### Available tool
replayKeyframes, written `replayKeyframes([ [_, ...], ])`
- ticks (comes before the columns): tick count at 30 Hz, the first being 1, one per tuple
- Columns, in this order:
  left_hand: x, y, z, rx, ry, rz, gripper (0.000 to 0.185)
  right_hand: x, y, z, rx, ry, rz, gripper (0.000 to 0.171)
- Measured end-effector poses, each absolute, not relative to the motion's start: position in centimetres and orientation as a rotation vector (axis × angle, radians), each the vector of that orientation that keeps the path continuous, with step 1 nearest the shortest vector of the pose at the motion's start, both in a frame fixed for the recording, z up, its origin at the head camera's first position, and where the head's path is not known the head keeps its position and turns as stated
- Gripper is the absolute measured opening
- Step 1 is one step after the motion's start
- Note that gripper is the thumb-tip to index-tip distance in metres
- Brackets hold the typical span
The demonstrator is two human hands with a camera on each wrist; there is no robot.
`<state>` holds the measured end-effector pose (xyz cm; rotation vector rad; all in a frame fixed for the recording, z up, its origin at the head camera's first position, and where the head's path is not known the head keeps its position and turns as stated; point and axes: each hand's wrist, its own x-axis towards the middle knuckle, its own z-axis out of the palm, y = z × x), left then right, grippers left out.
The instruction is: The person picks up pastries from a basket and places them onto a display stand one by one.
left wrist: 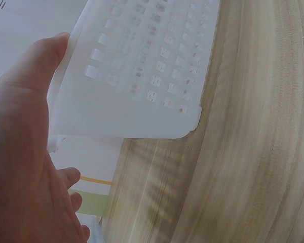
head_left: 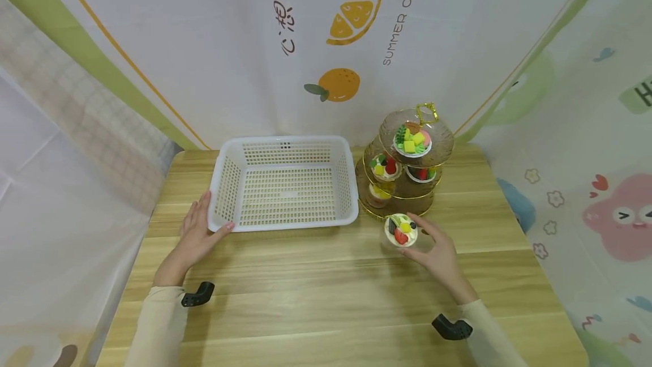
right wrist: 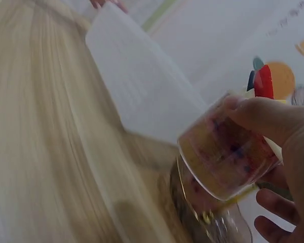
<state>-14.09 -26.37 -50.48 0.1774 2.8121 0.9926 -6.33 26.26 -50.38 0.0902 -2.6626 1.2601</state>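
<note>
My right hand grips a clear dessert cup topped with cream and fruit, held just above the wooden table in front of the tiered stand. In the right wrist view the thumb and fingers wrap the cup, which is tilted. My left hand rests flat against the near left corner of the white plastic basket, thumb on its rim. In the left wrist view the thumb lies along the basket wall. The basket is empty.
The gold-trimmed three-tier glass stand carries several more fruit desserts. Printed fabric walls close in the table on the back and both sides. Bare wood lies between my hands and the front edge.
</note>
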Motion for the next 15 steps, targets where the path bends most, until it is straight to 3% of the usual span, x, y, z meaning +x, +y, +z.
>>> replayKeyframes([
  [7,-14.1,-26.4,-50.6,0.176,2.813,1.002,0.103,-7.3,30.5,-51.6,-0.069,-2.713,1.142,0.079],
  [15,-14.1,-26.4,-50.4,0.184,2.815,0.972,0.103,-9.8,32.6,-51.3,-0.07,-2.823,1.131,0.08],
])
